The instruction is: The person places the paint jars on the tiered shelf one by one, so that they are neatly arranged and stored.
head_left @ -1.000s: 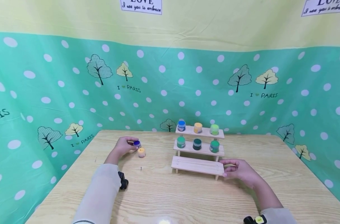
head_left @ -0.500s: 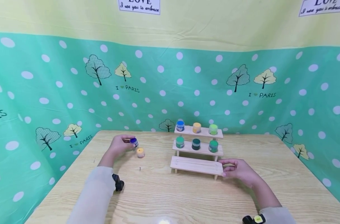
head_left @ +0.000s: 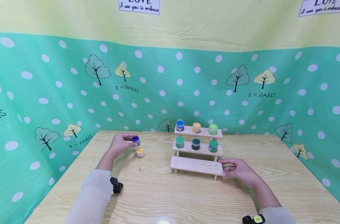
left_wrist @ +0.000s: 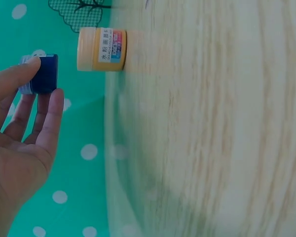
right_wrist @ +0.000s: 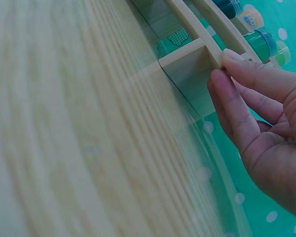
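Observation:
My left hand [head_left: 121, 143] pinches a dark blue paint jar [head_left: 136, 140] between thumb and fingers. In the left wrist view the blue jar [left_wrist: 45, 74] is off the table. A light orange paint jar [head_left: 140, 152] stands on the table just in front of it, its printed label [left_wrist: 112, 45] facing the left wrist camera. At the right end of the three-step wooden rack [head_left: 196, 165], my right hand [head_left: 240, 171] pinches the end of the lowest shelf. The right wrist view has thumb and fingertips at that shelf's corner [right_wrist: 216, 57].
Three jars stand on the top shelf: blue, light orange [head_left: 196, 128] and light green. The middle shelf bears three green ones, the centre one darkest [head_left: 195, 144]. A small dark mark [head_left: 139, 169] lies on the wooden table [head_left: 158, 193]. A dotted green curtain [head_left: 147, 102] hangs behind.
My left hand has lifted the dark blue jar from beside the orange one, first a little left, then slightly right. My right hand stays at the rack's lowest shelf.

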`<state>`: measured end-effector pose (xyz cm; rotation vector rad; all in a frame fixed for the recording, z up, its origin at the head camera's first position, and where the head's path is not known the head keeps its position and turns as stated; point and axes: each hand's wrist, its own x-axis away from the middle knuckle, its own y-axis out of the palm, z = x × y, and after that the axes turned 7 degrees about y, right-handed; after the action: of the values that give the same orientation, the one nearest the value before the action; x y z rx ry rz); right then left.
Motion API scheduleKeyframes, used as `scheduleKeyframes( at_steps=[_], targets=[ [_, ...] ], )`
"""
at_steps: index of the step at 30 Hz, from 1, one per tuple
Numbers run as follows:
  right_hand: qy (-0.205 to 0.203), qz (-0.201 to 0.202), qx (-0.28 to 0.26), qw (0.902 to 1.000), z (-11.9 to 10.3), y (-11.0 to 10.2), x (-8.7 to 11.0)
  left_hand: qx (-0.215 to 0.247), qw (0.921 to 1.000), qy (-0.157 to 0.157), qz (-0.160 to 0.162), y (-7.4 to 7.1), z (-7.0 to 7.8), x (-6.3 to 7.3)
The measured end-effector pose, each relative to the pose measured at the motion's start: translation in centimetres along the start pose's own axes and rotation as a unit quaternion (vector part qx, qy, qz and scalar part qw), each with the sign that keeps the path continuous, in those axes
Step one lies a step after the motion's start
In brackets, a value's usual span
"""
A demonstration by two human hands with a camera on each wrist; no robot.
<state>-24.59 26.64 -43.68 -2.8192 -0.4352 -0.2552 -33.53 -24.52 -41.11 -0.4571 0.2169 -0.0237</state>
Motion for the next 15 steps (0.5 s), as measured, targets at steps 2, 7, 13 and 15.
scheduleKeyframes(
  at_steps=[2,7,13,15],
  targets=[
    [-0.001,-0.001,-0.001,1.0000,0.0,0.0,0.0,-0.004,1.0000,0.007,-0.005,0.1,0.3,0.1],
    [-0.002,-0.007,-0.008,0.9999,0.2,-0.1,0.0,-0.003,0.9998,0.017,-0.013,0.5,1.0,0.3],
    [-0.002,-0.004,-0.006,1.0000,0.2,-0.1,-0.1,0.008,0.9986,0.044,-0.029,1.1,1.8,0.8],
    [-0.001,-0.005,-0.007,1.0000,0.2,-0.1,-0.1,0.012,0.9981,0.051,-0.033,1.4,2.1,0.9]
  ],
)
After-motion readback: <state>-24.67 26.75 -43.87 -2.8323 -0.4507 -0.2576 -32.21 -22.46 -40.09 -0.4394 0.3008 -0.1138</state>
